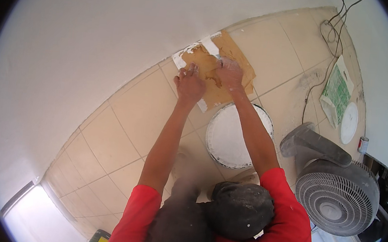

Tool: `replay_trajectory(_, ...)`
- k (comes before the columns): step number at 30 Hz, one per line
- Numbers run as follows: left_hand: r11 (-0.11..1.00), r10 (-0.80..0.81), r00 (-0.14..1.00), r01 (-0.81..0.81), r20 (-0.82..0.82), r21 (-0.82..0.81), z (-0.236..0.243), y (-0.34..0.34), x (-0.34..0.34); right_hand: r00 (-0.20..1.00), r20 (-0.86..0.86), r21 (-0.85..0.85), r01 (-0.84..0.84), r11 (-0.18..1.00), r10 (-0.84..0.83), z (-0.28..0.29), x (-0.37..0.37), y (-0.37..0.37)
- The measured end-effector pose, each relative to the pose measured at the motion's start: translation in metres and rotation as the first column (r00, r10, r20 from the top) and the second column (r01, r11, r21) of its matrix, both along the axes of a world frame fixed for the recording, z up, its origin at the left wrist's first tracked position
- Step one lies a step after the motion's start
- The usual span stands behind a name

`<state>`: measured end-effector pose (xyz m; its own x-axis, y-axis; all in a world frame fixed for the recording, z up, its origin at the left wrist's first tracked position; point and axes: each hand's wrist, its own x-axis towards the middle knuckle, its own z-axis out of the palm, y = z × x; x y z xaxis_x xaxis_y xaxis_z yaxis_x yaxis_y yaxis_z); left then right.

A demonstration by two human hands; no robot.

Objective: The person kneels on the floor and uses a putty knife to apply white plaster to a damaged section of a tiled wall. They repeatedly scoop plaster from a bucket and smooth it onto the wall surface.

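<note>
Along the foot of a pale wall (119, 27), beige floor tiles (124, 128) spread out; a grey fan (335, 198) sits toward the right; nearer the middle stands a round white-topped container (225, 133); just beyond it, a brown sheet (214, 96) lies on the tiles against the wall's base, smeared with white paste (209, 45); a green-and-white bag (337, 94) lies well to its right; the left hand (191, 85) rests on the sheet, fingers slightly apart; the right hand's (230, 73) fingers curl closed, apparently on a thin pale tool (217, 56), mostly hidden.
</note>
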<state>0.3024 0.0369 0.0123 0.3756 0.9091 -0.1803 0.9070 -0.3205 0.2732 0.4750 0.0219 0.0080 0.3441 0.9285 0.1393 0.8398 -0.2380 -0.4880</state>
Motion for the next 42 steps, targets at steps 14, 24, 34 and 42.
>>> replay_trajectory(14, 0.997, 0.01, 1.0, -0.01, -0.001, -0.074, 0.007, 0.002, -0.004, 0.997, 0.049, -0.012, 0.055, 0.998, -0.054, -0.002, 0.004, 0.007)
replay_trajectory(24, 0.989, -0.003, 0.998, -0.007, -0.065, -0.15, 0.019, 0.002, 0.002, 0.975, -0.084, -0.198, -0.218, 0.956, 0.205, 0.021, -0.07, 0.016)
replay_trajectory(34, 1.0, -0.006, 1.0, 0.006, -0.026, 0.007, 0.001, -0.003, 0.0, 0.988, -0.119, -0.207, 0.076, 0.975, -0.102, 0.049, -0.01, 0.014)
replay_trajectory(42, 0.994, 0.048, 0.999, -0.046, 0.024, -0.101, 0.006, 0.002, 0.011, 0.943, -0.314, -0.239, -0.189, 0.952, 0.109, 0.034, -0.023, 0.022)
